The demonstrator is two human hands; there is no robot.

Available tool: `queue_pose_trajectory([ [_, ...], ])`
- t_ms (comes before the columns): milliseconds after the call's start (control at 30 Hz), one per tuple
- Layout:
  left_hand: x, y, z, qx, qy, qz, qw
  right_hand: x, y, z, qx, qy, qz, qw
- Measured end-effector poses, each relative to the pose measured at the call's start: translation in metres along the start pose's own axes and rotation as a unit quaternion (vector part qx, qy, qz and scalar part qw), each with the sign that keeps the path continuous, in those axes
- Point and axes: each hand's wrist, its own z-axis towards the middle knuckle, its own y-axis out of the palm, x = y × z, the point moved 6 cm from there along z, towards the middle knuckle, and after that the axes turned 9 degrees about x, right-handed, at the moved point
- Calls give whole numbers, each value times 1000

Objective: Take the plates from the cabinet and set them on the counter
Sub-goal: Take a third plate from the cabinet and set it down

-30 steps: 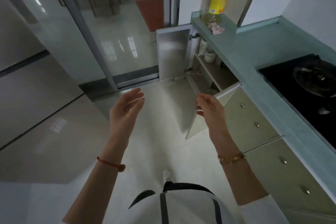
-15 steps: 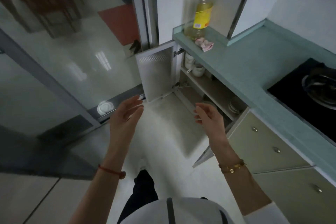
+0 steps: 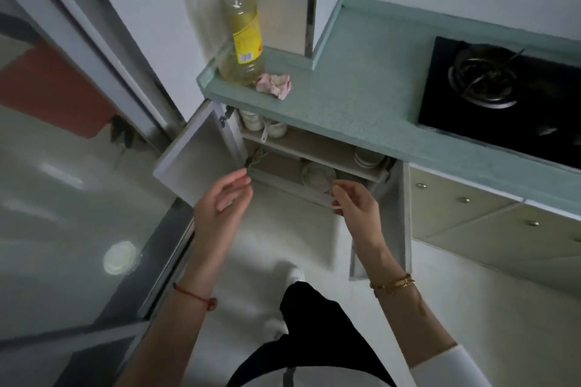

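Head view, looking down at an open lower cabinet [image 3: 314,154] beneath a pale green speckled tabletop [image 3: 361,104]. Both white cabinet doors are standing open: the left door [image 3: 196,160] is swinging out toward the glass sliding panel, and the right door [image 3: 399,217] is showing edge-on beside the beige drawer fronts [image 3: 465,214].

The left hand [image 3: 221,207] is hovering in front of the cabinet's lower left corner, palm turned inward, its fingers [image 3: 234,177] loosely extended and gripping nothing. The right hand [image 3: 356,203] is hovering at the cabinet's lower front edge, its fingers [image 3: 341,190] slightly curled and likewise empty, just in front of a stack of white round plates [image 3: 317,176] lying on the bottom shelf. A second stack of white plates [image 3: 367,157] is resting on the middle shelf toward the right, partly hidden under the tabletop edge. Small white cups [image 3: 262,124] are sitting at the left of that shelf.

On the tabletop, a tall clear plastic bottle of yellow liquid with a black cap and yellow label [image 3: 235,28] is standing at the left end, with a crumpled pink-white cloth [image 3: 273,85] just beside its base. A black glass gas hob with a metal burner ring [image 3: 503,94] is occupying the right portion. A red cord bracelet [image 3: 196,295] is circling the left wrist, and a gold bangle [image 3: 393,283] the right.
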Motion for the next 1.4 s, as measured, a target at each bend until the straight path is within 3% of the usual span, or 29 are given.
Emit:
queue_pose_trajectory([
  [200,-16,38,75,-69,-7,12,998,8,16,46,59,28,13,998],
  [467,-54,69,158,-96,-24,66,993,44,40,117,98,93,-16,991],
  [700,-136,109,222,-145,-29,99,984,111,60,183,136,125,-42,982],
  [967,-325,187,307,-195,-10,129,972,290,113,304,161,127,-46,978],
  [1200,-530,249,384,-169,-1,155,973,454,143,427,178,88,-72,977],
  [1400,-663,305,442,-189,46,182,964,563,157,517,199,51,-92,974],
])
